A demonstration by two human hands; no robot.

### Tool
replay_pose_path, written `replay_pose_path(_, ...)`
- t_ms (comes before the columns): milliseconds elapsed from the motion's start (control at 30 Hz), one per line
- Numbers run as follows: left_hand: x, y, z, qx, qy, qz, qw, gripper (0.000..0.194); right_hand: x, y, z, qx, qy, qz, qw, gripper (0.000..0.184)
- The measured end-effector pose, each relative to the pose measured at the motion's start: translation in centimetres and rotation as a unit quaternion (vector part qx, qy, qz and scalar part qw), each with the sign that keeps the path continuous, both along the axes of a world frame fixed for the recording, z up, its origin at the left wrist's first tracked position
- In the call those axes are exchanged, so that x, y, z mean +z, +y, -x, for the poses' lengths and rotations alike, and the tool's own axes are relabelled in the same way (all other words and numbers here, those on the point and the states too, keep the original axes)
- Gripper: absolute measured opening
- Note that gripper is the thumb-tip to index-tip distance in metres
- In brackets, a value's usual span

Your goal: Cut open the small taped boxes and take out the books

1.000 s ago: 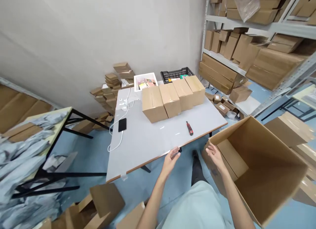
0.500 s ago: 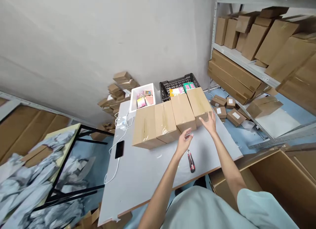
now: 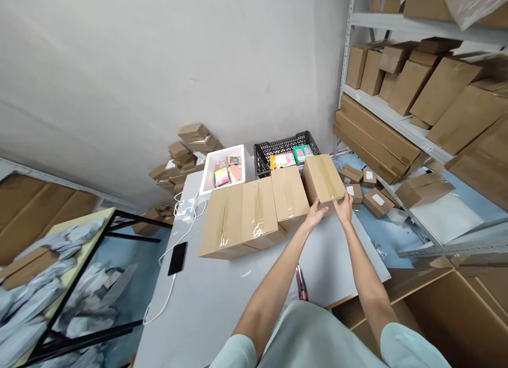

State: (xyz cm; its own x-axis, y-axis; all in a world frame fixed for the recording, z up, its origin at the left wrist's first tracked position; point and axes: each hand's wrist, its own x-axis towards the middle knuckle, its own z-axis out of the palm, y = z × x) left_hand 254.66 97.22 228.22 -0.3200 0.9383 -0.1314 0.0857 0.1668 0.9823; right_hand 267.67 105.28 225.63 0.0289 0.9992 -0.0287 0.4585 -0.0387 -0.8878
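Four taped cardboard boxes stand in a row on the grey table [image 3: 198, 304]. At the right end is a cardboard box [image 3: 323, 177], with my left hand [image 3: 316, 215] at its near left corner. My right hand [image 3: 343, 209] grips the same box at its near right corner, fingers on the top edge. A narrow gap separates this box from the neighbouring cardboard box [image 3: 289, 193]. Farther left, a middle box [image 3: 260, 209] and an end box [image 3: 222, 220] touch side by side. Below my left forearm lies a red and black utility knife [image 3: 301, 283].
Behind the boxes are a white bin [image 3: 204, 183] of small packets and a black crate [image 3: 262, 169] with coloured packs. A phone [image 3: 177, 258] with a white cable lies left. Shelving [image 3: 384, 111] with cartons stands right; a large open carton [image 3: 456, 299] is beside me.
Both hands have moved onto the right-end box, the left hand coming across from the neighbouring box. The right-end box has shifted right, opening a gap. The view has tilted slightly upward.
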Motion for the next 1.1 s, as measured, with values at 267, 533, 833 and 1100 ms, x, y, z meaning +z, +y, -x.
replay_pose_path(267, 1.1, -6.8, -3.9, -0.017, 0.002, -0.015, 1.000, 0.093, 2.6, -11.7, -6.3, -0.092, 0.051, -0.028, 0.994, 0.107)
replay_pose_path(533, 5.0, -19.0, -3.8, -0.033, 0.034, -0.100, 0.994, 0.058, 9.0, -32.4, -7.9, -0.103, 0.024, 0.055, 0.993, 0.110)
replay_pose_path(833, 10.4, -33.2, 7.1, -0.015, 0.057, -0.112, 0.992, 0.047, 14.2, -50.0, 0.1, 0.048, 0.110, 0.095, 0.988, 0.105)
replay_pose_path(1100, 7.9, -44.8, 19.0, 0.149, 0.000, -0.087, 0.985, 0.039, 13.8, -60.0, 7.9, 0.295, 0.214, 0.196, 0.910, 0.106)
